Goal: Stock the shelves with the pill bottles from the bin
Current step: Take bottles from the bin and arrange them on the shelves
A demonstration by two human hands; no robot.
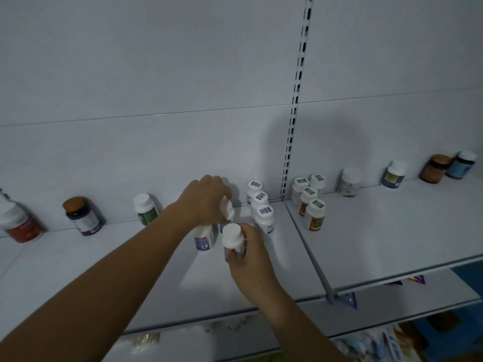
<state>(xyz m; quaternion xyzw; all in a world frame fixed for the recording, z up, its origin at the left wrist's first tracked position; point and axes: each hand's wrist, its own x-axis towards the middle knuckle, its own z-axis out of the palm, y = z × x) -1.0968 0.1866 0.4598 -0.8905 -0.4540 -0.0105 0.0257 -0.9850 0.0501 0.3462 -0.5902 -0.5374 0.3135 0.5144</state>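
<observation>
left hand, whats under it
The left hand grips a white bottle; a blue-labelled bottle stands on the shelf beneath. The hand covers most of the gripped bottle, so its label cannot be read.

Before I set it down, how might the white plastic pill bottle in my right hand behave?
The white plastic pill bottle looks rigid, probably light: the right hand holds it alone. Tall and narrow, it may tip if nudged; on its side it likely rolls.

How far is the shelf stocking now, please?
Done: three blue-labelled bottles and a cluster of four stand on the shelves. In hand: the left hand holds a white bottle, the right hand a white-capped bottle. Left: setting both down; the bin is out of view, so the rest is unknown.
</observation>
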